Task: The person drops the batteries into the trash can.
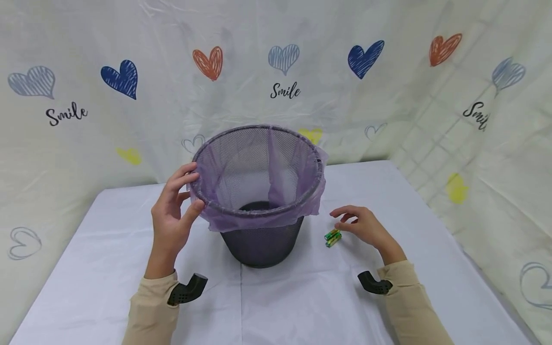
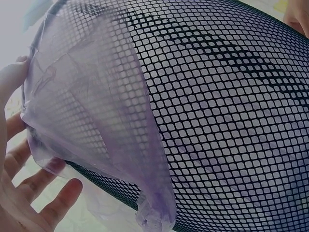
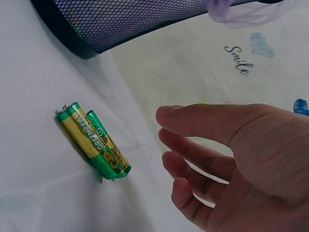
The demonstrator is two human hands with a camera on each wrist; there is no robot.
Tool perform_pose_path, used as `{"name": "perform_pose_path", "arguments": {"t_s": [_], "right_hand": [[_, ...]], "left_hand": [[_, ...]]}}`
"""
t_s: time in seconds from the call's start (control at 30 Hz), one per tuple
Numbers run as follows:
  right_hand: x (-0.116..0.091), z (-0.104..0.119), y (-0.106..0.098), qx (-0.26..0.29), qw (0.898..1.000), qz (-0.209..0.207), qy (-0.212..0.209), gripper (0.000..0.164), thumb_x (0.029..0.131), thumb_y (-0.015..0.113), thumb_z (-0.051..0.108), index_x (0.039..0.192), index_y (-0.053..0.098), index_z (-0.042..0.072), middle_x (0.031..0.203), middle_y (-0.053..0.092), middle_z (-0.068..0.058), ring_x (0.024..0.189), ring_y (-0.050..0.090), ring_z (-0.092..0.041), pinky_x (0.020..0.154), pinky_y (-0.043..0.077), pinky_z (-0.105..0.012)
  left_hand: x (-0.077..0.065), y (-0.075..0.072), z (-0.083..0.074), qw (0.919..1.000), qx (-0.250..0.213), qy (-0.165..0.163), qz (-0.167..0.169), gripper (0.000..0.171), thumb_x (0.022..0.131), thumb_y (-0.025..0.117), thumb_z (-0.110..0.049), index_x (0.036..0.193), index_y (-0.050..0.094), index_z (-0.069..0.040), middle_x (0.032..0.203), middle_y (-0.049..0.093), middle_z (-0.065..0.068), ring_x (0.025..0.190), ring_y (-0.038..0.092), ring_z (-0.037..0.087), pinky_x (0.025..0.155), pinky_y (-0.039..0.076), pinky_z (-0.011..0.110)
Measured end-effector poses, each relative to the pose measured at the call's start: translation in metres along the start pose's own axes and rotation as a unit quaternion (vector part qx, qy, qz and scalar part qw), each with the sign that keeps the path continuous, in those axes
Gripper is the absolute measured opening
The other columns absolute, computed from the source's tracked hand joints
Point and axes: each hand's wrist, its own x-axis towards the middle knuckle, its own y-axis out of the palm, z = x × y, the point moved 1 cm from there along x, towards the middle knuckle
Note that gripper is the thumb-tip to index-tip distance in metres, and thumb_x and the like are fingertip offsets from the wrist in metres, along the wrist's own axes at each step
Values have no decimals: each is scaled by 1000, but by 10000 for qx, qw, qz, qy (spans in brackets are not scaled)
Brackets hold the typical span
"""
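A black mesh wastebasket [image 1: 263,247] stands on the table, lined with a thin purple plastic bag [image 1: 282,219] folded over its rim. My left hand [image 1: 170,215] holds the rim at the left side, thumb and fingertips spread along it. In the left wrist view, the bag's folded edge [image 2: 111,96] lies at the fingers, and a fingertip shows through the film. Right of the wastebasket, two green-and-gold batteries [image 3: 94,140] lie side by side on the cloth. My right hand [image 1: 362,225] hovers close by them with loosely bent fingers and nothing in its grasp.
A white cloth covers the table [image 1: 276,306]. Behind it hangs a pale curtain [image 1: 241,100] printed with hearts and the word Smile. Each sleeved wrist carries a black curved camera mount [image 1: 187,290].
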Motion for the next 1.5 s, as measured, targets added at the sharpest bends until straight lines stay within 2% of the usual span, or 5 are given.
{"name": "perform_pose_path", "arguments": {"t_s": [0.33, 0.6, 0.93, 1.23, 1.5], "right_hand": [[4, -22, 2, 69, 9996, 257, 2, 31, 78, 71, 16, 108, 66, 12, 107, 67, -9, 86, 59, -20, 70, 46, -26], [1, -25, 2, -111, 9993, 345, 75, 31, 77, 71, 17, 107, 66, 12, 105, 67, -8, 85, 58, -19, 68, 44, -24], [2, -30, 4, -270, 9987, 341, 263, 30, 76, 72, 14, 105, 68, 12, 103, 66, -7, 85, 55, -19, 68, 42, -26], [3, -30, 2, -527, 9969, 525, 246, 26, 76, 71, 11, 102, 69, 12, 93, 66, -6, 77, 51, -15, 61, 40, -23], [0, -31, 2, -699, 9943, 793, 118, 26, 76, 69, 8, 101, 69, 12, 93, 67, -4, 74, 49, -12, 59, 39, -22]], "left_hand": [[-3, -8, 19, 10000, 97, -3, -1, 45, 82, 65, -7, 121, 50, 10, 136, 43, 20, 130, 37, 30, 88, 44, 25], [-4, -6, 18, 9999, 166, -48, 4, 45, 82, 65, -6, 121, 50, 9, 137, 43, 19, 131, 36, 29, 89, 44, 25], [0, 0, 3, 9999, 114, -12, 26, 43, 82, 63, -3, 120, 48, 13, 135, 43, 24, 130, 37, 29, 87, 44, 25], [-2, -5, 18, 9999, 111, 4, 3, 45, 81, 64, -4, 121, 49, 9, 137, 43, 20, 131, 36, 30, 89, 44, 25], [-4, -6, 18, 9999, 120, 36, 6, 45, 81, 64, -4, 121, 49, 10, 137, 43, 21, 130, 37, 29, 88, 44, 25]]}}
